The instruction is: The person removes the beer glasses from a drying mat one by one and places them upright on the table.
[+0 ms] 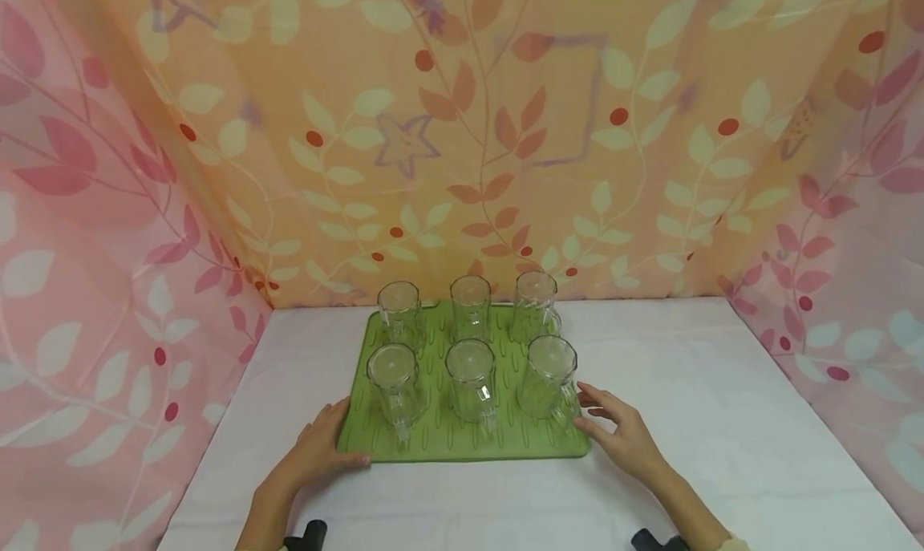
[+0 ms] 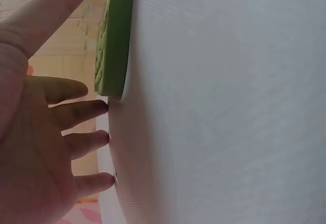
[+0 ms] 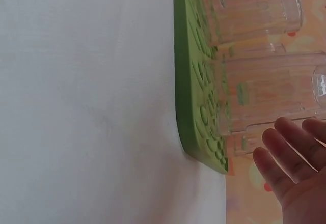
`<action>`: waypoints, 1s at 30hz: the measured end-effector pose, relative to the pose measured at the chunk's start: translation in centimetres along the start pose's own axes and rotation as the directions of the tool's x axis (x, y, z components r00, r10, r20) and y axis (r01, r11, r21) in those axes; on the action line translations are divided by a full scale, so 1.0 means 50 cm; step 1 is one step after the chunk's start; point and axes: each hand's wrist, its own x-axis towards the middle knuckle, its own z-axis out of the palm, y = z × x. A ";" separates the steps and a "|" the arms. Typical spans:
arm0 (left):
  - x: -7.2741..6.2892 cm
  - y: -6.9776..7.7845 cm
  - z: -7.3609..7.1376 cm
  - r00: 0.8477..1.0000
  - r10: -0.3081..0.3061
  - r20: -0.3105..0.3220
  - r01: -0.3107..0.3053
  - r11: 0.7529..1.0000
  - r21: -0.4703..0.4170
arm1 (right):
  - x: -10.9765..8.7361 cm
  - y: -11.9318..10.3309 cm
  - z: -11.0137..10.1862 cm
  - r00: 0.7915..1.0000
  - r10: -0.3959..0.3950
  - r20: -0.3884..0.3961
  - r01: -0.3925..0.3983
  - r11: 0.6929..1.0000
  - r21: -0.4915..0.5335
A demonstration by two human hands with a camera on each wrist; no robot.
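Several clear glass mugs stand upside down in two rows on a green ridged mat (image 1: pixel 433 448), the front ones with handles toward me. At the mat's front left corner is my left hand (image 1: pixel 318 447), fingers spread and thumb by the front edge. In the left wrist view, fingertips of that hand (image 2: pixel 41 147) meet the tabletop beside the mat (image 2: pixel 119 46). Close to the front right mug (image 1: pixel 541 390), my right hand (image 1: pixel 624 439) has its fingers loosely extended. The right wrist view puts those fingers (image 3: pixel 285 152) right by a mug (image 3: pixel 270 91).
White cloth covers the table (image 1: pixel 462 503) around the mat. A floral curtain (image 1: pixel 447 174) hangs behind, with pink ones (image 1: pixel 94 310) at both sides. Dark wrist mounts (image 1: pixel 310 535) show at the bottom edge.
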 end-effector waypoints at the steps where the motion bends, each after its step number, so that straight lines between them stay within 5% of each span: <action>1: 0.000 0.001 0.000 1.000 -0.002 0.001 0.002 1.000 -0.001 | 0.000 0.000 0.001 1.000 -0.003 -0.008 0.003 1.000 0.004; 20: 0.000 0.005 -0.002 0.999 -0.036 0.013 0.036 0.999 -0.001 | 0.001 -0.025 0.030 0.992 -0.034 -0.122 0.044 0.996 0.083; 30: 0.003 0.001 0.003 0.999 -0.043 -0.007 0.043 0.999 0.032 | 0.003 -0.035 0.052 0.957 -0.019 -0.289 0.023 1.000 0.010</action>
